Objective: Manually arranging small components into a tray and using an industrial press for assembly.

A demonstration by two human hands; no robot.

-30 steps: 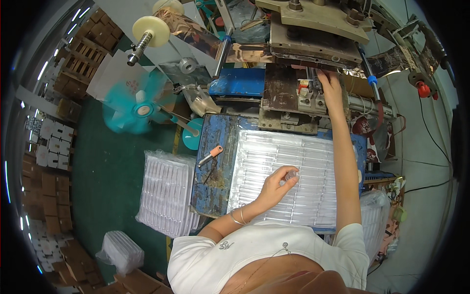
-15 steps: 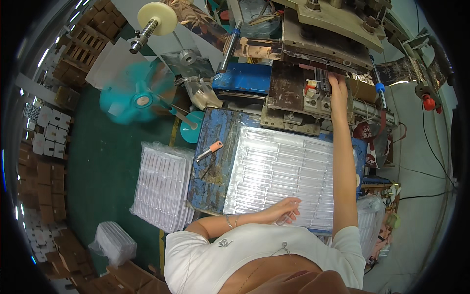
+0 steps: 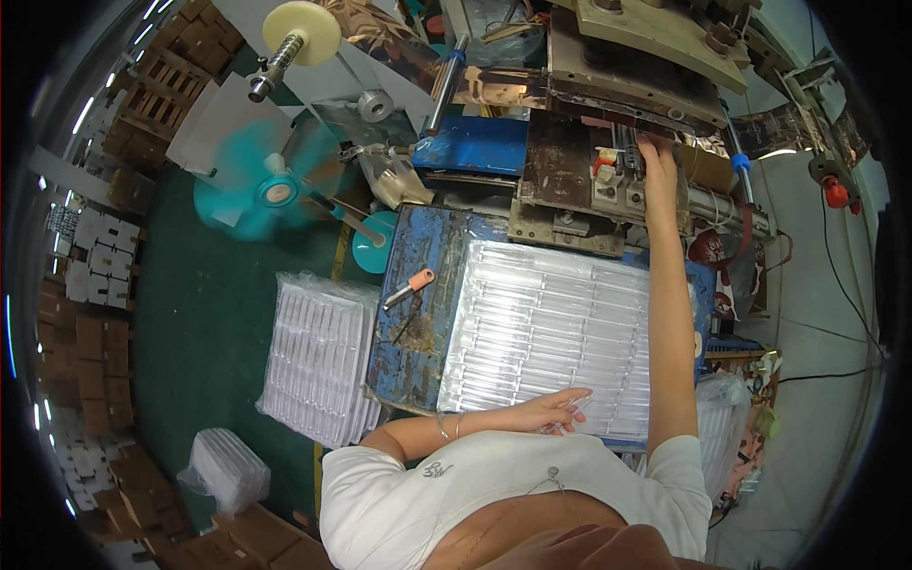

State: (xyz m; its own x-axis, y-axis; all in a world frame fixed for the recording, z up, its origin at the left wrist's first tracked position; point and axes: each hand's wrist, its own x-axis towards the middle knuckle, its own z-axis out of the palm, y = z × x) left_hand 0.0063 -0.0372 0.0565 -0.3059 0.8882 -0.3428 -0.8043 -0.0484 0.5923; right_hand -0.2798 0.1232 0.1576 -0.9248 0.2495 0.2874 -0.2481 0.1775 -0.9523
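Observation:
My left hand (image 3: 551,411) is closed around a small clear plastic tube (image 3: 576,404), just above the near edge of a tray (image 3: 532,332) filled with rows of similar clear tubes. At the far end of my outstretched arm, my right hand (image 3: 657,161) reaches into the metal fixture (image 3: 617,195) of a press machine. Its fingers are bent together beside a clear piece (image 3: 625,141) lying in the fixture, and their tips are partly hidden. The upper plate of the press (image 3: 636,71) stands raised above that hand.
An orange-handled tool (image 3: 408,289) lies on the worn blue table (image 3: 404,351). Wrapped tube trays (image 3: 318,356) stand to the left, near a spinning teal fan (image 3: 275,193). A foil roll (image 3: 380,38) runs beside the press. Cardboard boxes (image 3: 100,347) line the far left.
My right hand's fingers have gone from straighter to more bent at the fixture. My left hand has shifted slightly right with the tube. The view has tilted slightly.

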